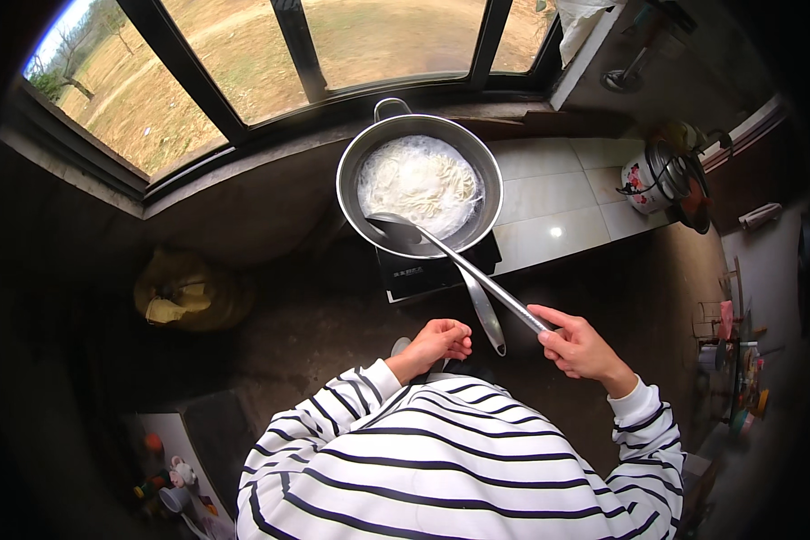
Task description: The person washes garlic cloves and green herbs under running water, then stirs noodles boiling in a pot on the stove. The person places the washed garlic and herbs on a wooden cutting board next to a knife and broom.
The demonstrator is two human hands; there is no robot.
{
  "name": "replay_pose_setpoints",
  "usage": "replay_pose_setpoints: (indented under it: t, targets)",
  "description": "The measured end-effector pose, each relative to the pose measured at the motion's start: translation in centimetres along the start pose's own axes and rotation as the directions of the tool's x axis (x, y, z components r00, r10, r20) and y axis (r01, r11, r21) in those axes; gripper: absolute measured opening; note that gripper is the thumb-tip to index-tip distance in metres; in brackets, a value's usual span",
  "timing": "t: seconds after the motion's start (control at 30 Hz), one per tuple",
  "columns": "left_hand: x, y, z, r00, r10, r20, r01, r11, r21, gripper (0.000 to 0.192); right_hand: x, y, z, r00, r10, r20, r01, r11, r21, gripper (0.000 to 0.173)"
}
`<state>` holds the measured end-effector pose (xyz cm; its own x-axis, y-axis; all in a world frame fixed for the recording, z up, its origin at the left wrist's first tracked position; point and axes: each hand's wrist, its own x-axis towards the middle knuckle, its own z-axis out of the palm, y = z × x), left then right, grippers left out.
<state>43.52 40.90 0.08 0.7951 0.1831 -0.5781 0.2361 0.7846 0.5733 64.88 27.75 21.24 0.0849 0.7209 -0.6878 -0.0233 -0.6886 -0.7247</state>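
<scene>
My right hand (577, 343) grips the end of a long metal ladle (489, 285), whose bowl rests at the near-left inside of a wide metal pan (491, 202). Pale noodles (432, 185) lie in white, foamy liquid in the pan. The pan stands on a black induction cooktop (412, 275), with its own flat metal handle (482, 314) pointing towards me under the ladle. My left hand (439, 343) is held in front of my body with its fingers curled, near the handle but apart from it. Nothing shows in its fingers.
A tiled counter (550, 202) runs right from the pan to a floral-patterned pot (641, 182) with a lid. Windows (391, 40) stand behind the pan. A yellowish sack (192, 290) sits at the left. Low at left is a white surface (182, 439) with small items; a cluttered rack (736, 358) is at right.
</scene>
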Motion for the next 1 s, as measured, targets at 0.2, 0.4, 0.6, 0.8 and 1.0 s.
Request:
replay_pose_setpoints:
  t: [0.2,0.4,0.6,0.8,1.0]
  targets:
    - [-0.4,-0.6,0.0,0.999,-0.029,-0.021,0.030,0.999,0.025,0.015,2.8,1.5,1.0,0.959,-0.231,-0.165,0.161,0.922,-0.352,0.047]
    - [-0.3,-1.1,-0.5,0.997,-0.001,-0.083,-0.001,1.000,-0.020,0.018,4.3,2.4,1.1,0.854,-0.481,-0.198,0.247,0.709,-0.660,0.047]
    - [-0.2,-1.4,-0.9,0.987,-0.005,-0.160,-0.005,0.998,-0.060,0.019,1.4,0.5,-0.4,0.819,-0.491,-0.298,0.236,0.761,-0.604,0.044]
    - [0.4,-1.4,-1.1,0.987,-0.025,-0.159,0.011,0.996,-0.091,0.021,-4.6,-2.7,-3.7,0.876,-0.332,-0.349,0.093,0.828,-0.553,0.045]
    - [1.1,-1.1,-0.6,0.998,-0.010,-0.059,0.005,0.997,-0.077,0.030,-4.6,-5.4,-4.8,0.871,-0.387,-0.304,0.093,0.737,-0.670,0.045]
